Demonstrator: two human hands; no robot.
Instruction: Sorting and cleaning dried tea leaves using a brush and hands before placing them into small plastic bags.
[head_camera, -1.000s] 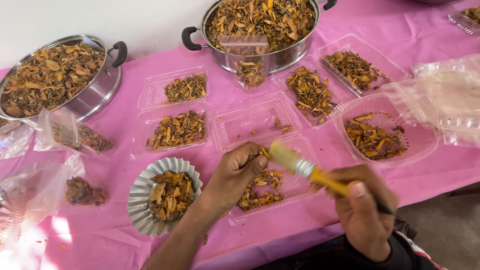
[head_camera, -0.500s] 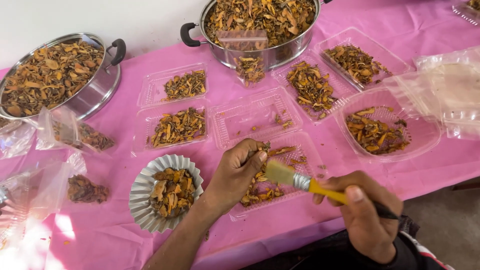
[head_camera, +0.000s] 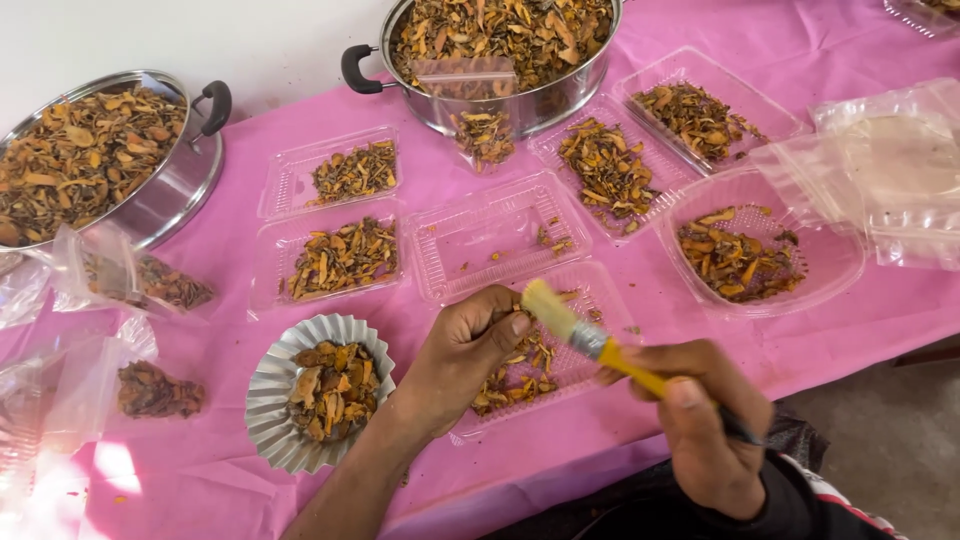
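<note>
Brush (head_camera: 590, 338) has tipped up a bit since before, bristles now right by the left hand (head_camera: 470, 350), whose fingers curl, pinching a dried piece over the clear tray (head_camera: 590, 290). Right hand (head_camera: 705, 425) wraps the yellow handle. Crinkly foil cup (head_camera: 265, 400) sits left.

The fluted tin (head_camera: 322, 402) sits at nine o'clock of the near tray (head_camera: 545, 350); the emptiest tray (head_camera: 500, 235) lies at twelve, the big pot (head_camera: 505, 50) beyond it.
</note>
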